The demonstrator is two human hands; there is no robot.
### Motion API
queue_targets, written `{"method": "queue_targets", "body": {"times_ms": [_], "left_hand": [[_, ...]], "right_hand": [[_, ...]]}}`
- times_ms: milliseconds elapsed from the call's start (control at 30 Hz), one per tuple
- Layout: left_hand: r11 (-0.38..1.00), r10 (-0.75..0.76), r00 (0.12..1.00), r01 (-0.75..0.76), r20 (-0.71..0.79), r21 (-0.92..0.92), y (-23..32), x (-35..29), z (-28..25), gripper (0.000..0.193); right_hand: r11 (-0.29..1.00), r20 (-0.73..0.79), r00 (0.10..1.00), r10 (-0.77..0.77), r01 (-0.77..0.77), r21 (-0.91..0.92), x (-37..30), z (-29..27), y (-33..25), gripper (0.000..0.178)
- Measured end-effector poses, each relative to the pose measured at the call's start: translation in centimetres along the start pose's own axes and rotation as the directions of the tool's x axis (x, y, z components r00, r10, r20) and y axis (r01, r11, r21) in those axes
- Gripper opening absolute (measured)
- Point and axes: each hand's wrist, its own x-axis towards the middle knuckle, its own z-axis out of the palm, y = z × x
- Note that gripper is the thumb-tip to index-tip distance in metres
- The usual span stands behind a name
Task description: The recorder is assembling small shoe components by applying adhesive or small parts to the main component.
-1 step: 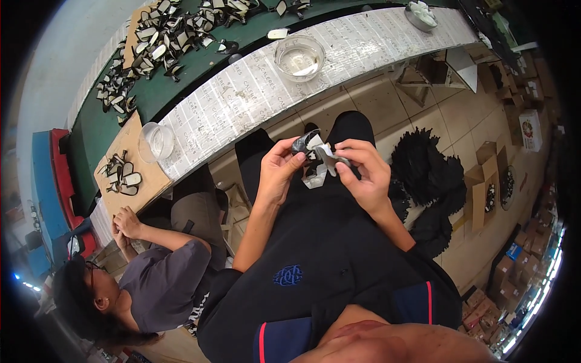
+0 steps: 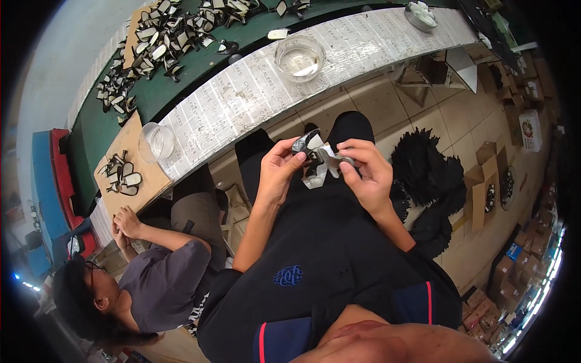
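Over my lap, my left hand [image 2: 279, 170] grips a glossy black shoe heel [image 2: 299, 144] between thumb and fingers. Pale, whitish material [image 2: 315, 177] shows along that heel and hangs below it. Close on its right, my right hand [image 2: 367, 175] pinches a flat grey piece [image 2: 332, 163] against the heel. Whether the grey piece is a tool or a strip of material cannot be made out. A bit of white [image 2: 327, 149] sticks up between the two hands. Thumb and fingers of both hands are closed, and part of what they hold is covered by the fingertips.
Ahead runs a paper-covered bench [image 2: 242, 91] with a clear round dish [image 2: 299, 58] and a clear cup [image 2: 156, 143]. Behind it lies a heap of black heels [image 2: 158, 48]. A co-worker [image 2: 163, 272] sits at left. Black ragged material [image 2: 423, 169] and an open carton [image 2: 482, 187] are at right.
My right hand has shifted very slightly to the right, with the grey piece turned a little. My left hand stays where it was.
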Motion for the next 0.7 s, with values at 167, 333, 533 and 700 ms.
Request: {"method": "queue_targets", "body": {"times_ms": [167, 333, 533, 700], "left_hand": [[0.998, -0.010, 1.000, 0.010, -0.006, 0.058, 0.2, -0.1, 0.3, 0.031], [0.998, -0.012, 1.000, 0.012, -0.008, 0.065, 0.1, -0.3, 0.5, 0.032], [0.996, -0.001, 1.000, 0.002, -0.014, 0.092, 0.1, -0.4, 0.6, 0.033], [0.995, 0.008, 1.000, -0.007, -0.015, 0.104, 0.2, -0.4, 0.9, 0.032]], "right_hand": [[0.938, 0.083, 0.984, -0.155, 0.173, -0.301, 1.2, -0.8, 0.3, 0.023], [0.927, 0.174, 0.968, -0.180, 0.226, -0.300, 1.4, -0.4, 0.3, 0.025], [0.935, 0.228, 0.960, -0.161, 0.222, -0.276, 1.5, -0.3, 0.8, 0.026], [0.889, 0.180, 0.965, -0.190, 0.247, -0.386, 1.6, -0.5, 1.1, 0.027]]}}
